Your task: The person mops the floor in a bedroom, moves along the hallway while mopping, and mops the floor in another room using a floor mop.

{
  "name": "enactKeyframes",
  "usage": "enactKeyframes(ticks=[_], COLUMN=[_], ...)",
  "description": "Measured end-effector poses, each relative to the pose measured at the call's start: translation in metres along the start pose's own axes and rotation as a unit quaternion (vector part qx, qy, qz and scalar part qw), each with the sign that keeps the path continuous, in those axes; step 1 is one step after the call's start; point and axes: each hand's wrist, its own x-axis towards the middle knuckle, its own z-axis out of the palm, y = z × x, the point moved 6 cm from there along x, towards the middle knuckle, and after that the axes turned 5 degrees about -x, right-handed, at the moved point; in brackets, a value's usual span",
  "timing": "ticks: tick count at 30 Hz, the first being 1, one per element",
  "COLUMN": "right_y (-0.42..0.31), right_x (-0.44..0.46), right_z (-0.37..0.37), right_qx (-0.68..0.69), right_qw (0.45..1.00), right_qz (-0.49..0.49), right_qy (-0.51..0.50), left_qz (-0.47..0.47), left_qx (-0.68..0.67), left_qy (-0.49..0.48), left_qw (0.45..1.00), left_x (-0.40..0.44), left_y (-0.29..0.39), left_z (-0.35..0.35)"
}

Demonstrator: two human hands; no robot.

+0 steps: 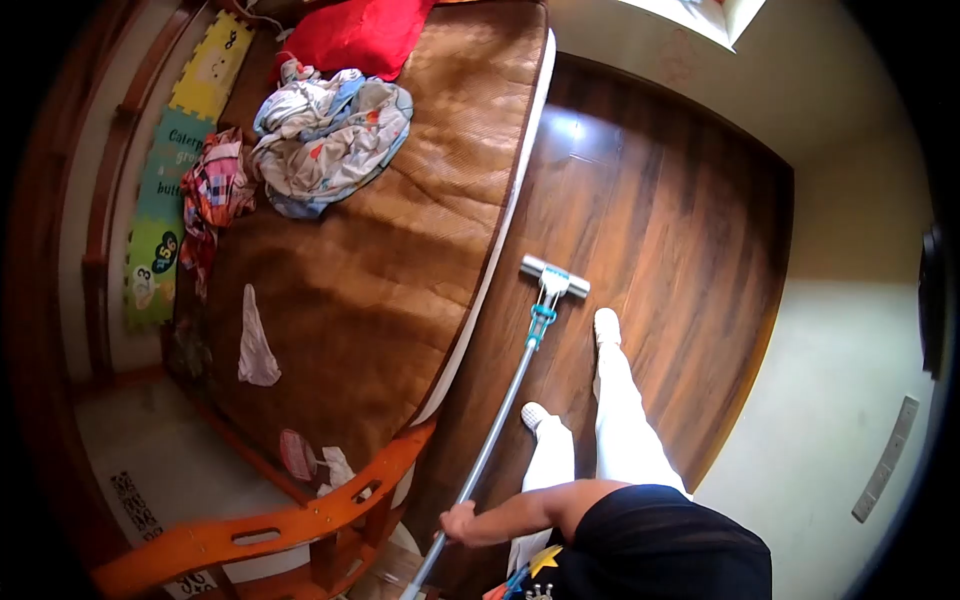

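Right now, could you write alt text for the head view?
A person's bare-handed grip holds a silver-poled mop with a pale, teal-trimmed head over a glossy dark-brown wooden floor. To the left, a brown-covered bed carries rumpled patterned fabric and a bright-red cloth.

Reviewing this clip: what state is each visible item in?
Right hand: closed around mop pole
Mop head: apparently on floor
Patterned cloth: crumpled
Plaid cloth: bunched
Pale pink garment: spread out
Brown mat: spread, slightly wrinkled
White shoes: worn, apart
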Motion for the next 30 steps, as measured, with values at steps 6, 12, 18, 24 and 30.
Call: enactKeyframes(ticks=[6,12,18,24,30], right_y=[-0.169,-0.353,-0.402,-0.29,-0.09], right_x=[-0.041,-0.088,-0.132,-0.105,-0.023], right_z=[-0.219,-0.515,-0.661,-0.566,-0.343], right_qx=[0.163,0.11,-0.053,0.042,-0.073], right_qw=[0.975,0.876,0.897,0.9,0.936], right_qz=[-0.098,-0.294,-0.187,-0.208,-0.205], right_qy=[0.111,0.366,0.398,0.38,0.278], left_qz=[0.125,0.278,0.347,0.28,0.149], left_qx=[0.007,-0.051,-0.089,-0.09,-0.046], left_qy=[0.09,0.147,0.09,0.072,0.023], left_qw=[0.988,0.948,0.929,0.953,0.988], left_x=[0.101,0.14,0.109,0.101,0.057], left_y=[0.204,0.522,0.675,0.56,0.294], left_z=[-0.046,-0.147,-0.155,-0.065,0.078])
